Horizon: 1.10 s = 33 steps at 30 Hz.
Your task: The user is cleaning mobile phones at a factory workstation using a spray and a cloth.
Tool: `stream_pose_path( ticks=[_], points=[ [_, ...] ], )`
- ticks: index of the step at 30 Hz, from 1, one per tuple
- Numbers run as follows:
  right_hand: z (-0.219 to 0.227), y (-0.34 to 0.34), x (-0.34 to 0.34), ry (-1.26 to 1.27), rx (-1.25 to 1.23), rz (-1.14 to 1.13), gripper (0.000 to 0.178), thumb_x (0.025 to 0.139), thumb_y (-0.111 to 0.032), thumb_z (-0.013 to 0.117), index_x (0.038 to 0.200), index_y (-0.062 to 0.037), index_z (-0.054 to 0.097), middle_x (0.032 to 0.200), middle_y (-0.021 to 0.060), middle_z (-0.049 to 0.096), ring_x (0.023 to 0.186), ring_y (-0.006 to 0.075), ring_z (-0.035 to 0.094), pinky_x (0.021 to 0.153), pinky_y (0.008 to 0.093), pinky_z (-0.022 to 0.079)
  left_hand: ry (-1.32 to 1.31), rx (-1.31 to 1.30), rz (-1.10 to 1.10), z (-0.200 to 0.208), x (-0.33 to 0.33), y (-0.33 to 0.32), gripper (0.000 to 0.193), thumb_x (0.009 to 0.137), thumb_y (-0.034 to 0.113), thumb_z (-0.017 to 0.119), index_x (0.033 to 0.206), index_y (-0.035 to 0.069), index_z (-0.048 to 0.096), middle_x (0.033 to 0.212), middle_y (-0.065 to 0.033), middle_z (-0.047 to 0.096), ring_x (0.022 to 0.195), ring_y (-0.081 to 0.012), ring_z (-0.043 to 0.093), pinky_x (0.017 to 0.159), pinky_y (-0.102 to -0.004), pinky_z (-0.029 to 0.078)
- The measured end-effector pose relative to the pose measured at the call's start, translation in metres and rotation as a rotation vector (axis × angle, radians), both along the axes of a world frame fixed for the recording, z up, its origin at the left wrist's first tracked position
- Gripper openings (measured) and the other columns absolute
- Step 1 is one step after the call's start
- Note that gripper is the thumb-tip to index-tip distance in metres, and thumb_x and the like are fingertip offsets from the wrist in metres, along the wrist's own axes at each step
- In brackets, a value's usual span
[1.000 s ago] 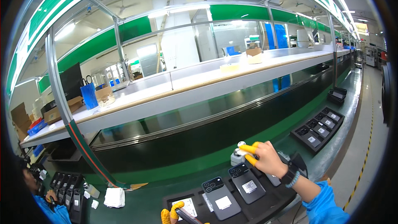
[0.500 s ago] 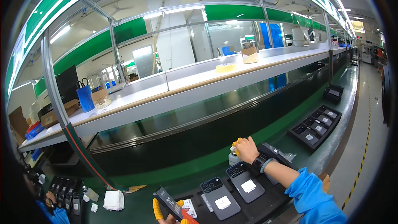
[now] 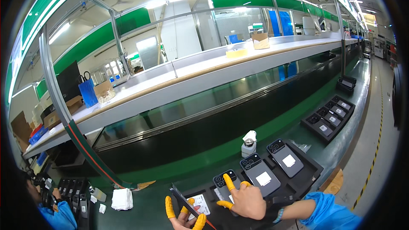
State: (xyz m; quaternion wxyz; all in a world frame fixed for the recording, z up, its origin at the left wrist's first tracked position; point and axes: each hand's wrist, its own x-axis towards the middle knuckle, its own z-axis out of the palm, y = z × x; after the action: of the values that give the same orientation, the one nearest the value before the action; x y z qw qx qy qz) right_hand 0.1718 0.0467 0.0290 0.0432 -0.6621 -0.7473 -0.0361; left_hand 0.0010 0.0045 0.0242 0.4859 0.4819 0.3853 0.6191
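Left hand [image 3: 182, 219] grasps a tilted phone [image 3: 182, 197] at the tray's [image 3: 313, 168] left end.
Right hand [image 3: 248, 202] touches a grey phone [image 3: 218, 181] in the tray; grip, cannot tell.

Three phones [image 3: 260, 175] abreast on a tray [image 3: 314, 169], bottle [image 3: 248, 149] behind the middle one, sheet stack [image 3: 122, 199] farther left.

no text is legible on the white labels [image 3: 289, 160] of the phones [image 3: 281, 152].

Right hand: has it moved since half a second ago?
Yes. Judged against the bottle, the right hand has come off its top, toward the picture's lower edge and slightly left.
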Motion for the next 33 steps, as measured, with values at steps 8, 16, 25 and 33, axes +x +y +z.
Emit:
stream_pose_path(
  ticks=[8, 16, 25, 33],
  points=[
    [-0.01, 0.008, 0.003, 0.218, -0.11, -0.064, 0.072, 0.073, -0.056, 0.062, 0.113, 0.0043, 0.057, 0.096, 0.0278, 0.058, 0.076, 0.0354, 0.065, 0.069, 0.0386, 0.053, -0.01, -0.028, -0.045, -0.005, -0.002, 0.002, 0.085, 0.083, -0.001, 0.062, 0.146, 0.015, 0.007, 0.124, -0.0214, 0.052, 0.105, -0.0207, 0.057, 0.081, -0.028, 0.05],
    [0.026, 0.007, 0.042, 0.647, -0.479, 0.014, 0.103, 0.082, -0.062, 0.05, 0.142, 0.0042, 0.0, 0.077, 0.0193, 0.059, 0.074, 0.0315, 0.063, 0.068, 0.0371, 0.052, -0.039, -0.047, -0.121, -0.012, -0.005, 0.007, 0.079, 0.087, 0.003, 0.06, 0.146, 0.015, 0.008, 0.119, -0.0198, 0.055, 0.095, -0.0189, 0.06, 0.08, -0.0291, 0.05],
    [0.013, -0.003, 0.026, 1.608, -1.024, 0.189, 0.093, 0.087, -0.059, 0.048, 0.145, -0.008, -0.005, 0.1, 0.0161, 0.056, 0.082, 0.0142, 0.059, 0.07, 0.0286, 0.052, -0.17, -0.281, -0.186, -0.017, -0.012, 0.02, 0.09, 0.08, 0.026, 0.071, 0.143, 0.013, 0.009, 0.128, -0.0318, 0.042, 0.107, -0.0377, 0.057, 0.085, -0.0518, 0.051],
    [0.021, 0.0, 0.018, 1.936, -1.432, 0.16, 0.053, 0.097, -0.046, 0.033, 0.13, -0.0044, 0.037, 0.125, 0.0122, 0.047, 0.104, 0.0232, 0.059, 0.087, 0.0403, 0.053, -0.345, -0.489, -0.335, 0.012, -0.022, 0.005, 0.047, 0.096, 0.033, 0.046, 0.134, 0.008, 0.038, 0.117, -0.0162, 0.058, 0.098, -0.0212, 0.061, 0.084, -0.0369, 0.05]
  ],
)
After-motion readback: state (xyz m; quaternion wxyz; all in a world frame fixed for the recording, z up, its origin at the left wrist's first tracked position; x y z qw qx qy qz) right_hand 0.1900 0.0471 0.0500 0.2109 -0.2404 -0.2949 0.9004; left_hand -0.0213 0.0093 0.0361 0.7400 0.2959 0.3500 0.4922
